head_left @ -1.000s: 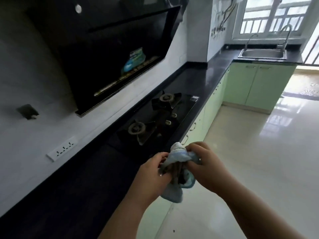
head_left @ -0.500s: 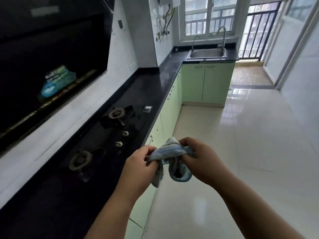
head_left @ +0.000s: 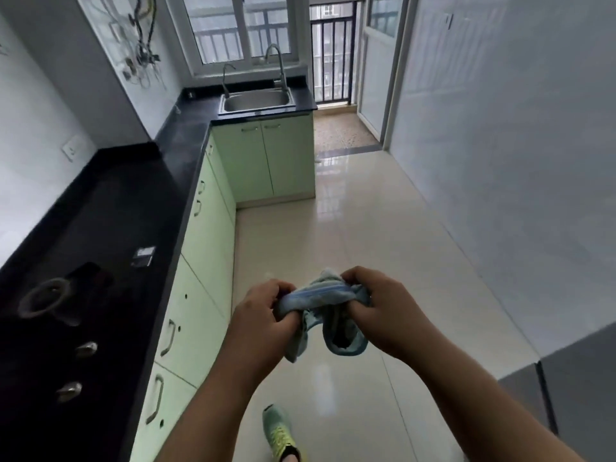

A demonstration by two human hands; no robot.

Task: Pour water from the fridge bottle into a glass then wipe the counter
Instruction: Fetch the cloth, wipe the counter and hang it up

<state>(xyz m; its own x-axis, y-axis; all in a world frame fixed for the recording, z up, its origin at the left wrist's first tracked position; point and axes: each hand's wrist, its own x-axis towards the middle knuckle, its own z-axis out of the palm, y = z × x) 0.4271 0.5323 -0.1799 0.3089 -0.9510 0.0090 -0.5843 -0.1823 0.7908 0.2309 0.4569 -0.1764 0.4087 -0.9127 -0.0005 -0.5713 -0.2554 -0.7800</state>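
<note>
A light blue cloth (head_left: 321, 296) is bunched and stretched between both hands, held over the floor in front of me. My left hand (head_left: 258, 321) grips its left end and my right hand (head_left: 386, 311) grips its right end; loose folds hang below. The black counter (head_left: 133, 201) runs along the left side, apart from the cloth. No bottle or glass is in view.
A gas hob (head_left: 63, 315) with knobs sits in the counter at the near left. A steel sink (head_left: 256, 101) with a tap lies at the far end under the window. Green cabinets (head_left: 203, 248) line the counter's front. My shoe (head_left: 279, 431) is on the glossy tiled floor.
The view has swung right, from the hob and hood toward the sink and the floor. Both hands keep hold of the cloth, which is now pulled out wider between them.
</note>
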